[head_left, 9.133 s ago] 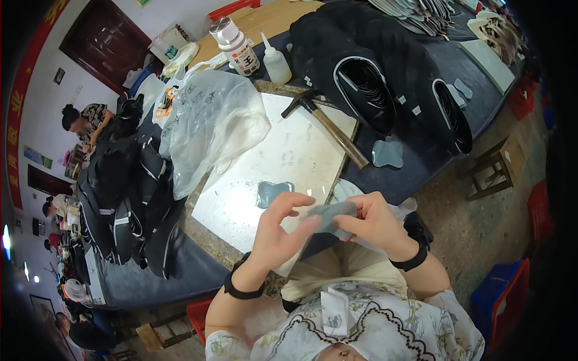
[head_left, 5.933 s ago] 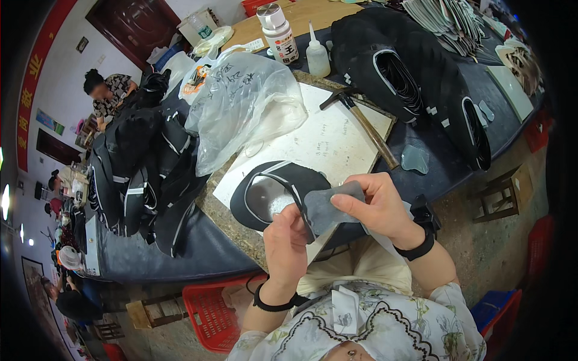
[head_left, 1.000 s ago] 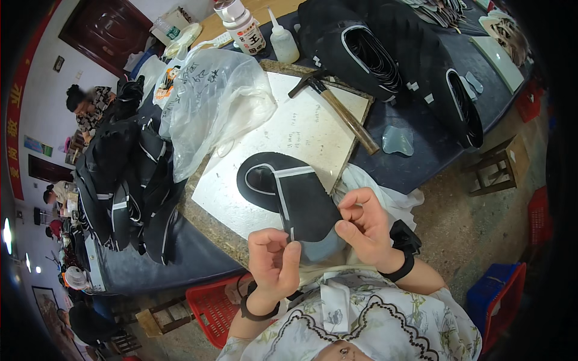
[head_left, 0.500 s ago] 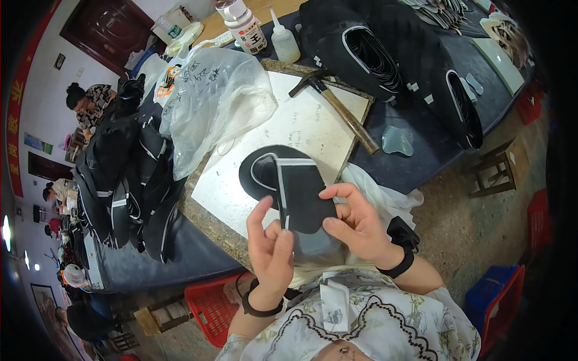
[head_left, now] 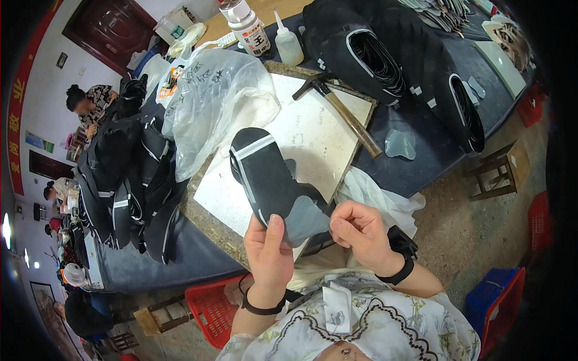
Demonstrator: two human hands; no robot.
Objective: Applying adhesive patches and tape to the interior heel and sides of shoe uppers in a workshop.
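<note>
A black shoe upper (head_left: 262,171) with white trim is held up over a white board (head_left: 226,192). My left hand (head_left: 268,249) is closed on its lower edge, thumb in front. A grey, film-like patch (head_left: 304,219) lies against the lower end of the upper. My right hand (head_left: 361,234) pinches the right corner of this patch, its fingers curled together. Behind the upper, on the board, lies a hammer (head_left: 349,120) with a wooden handle. Part of the upper's far side is hidden.
A clear plastic bag (head_left: 208,114) and a pile of black uppers (head_left: 120,180) are to the left. Stacked black uppers (head_left: 373,66), a squeeze bottle (head_left: 288,45) and a white jar (head_left: 247,30) stand behind. Another grey patch (head_left: 400,144) lies right. Red basket (head_left: 211,313) below.
The upper has been turned and tilted, so its grey patch now shows in front. My right hand has shifted from the upper's side to pinch the patch's corner. My left hand still holds the upper.
</note>
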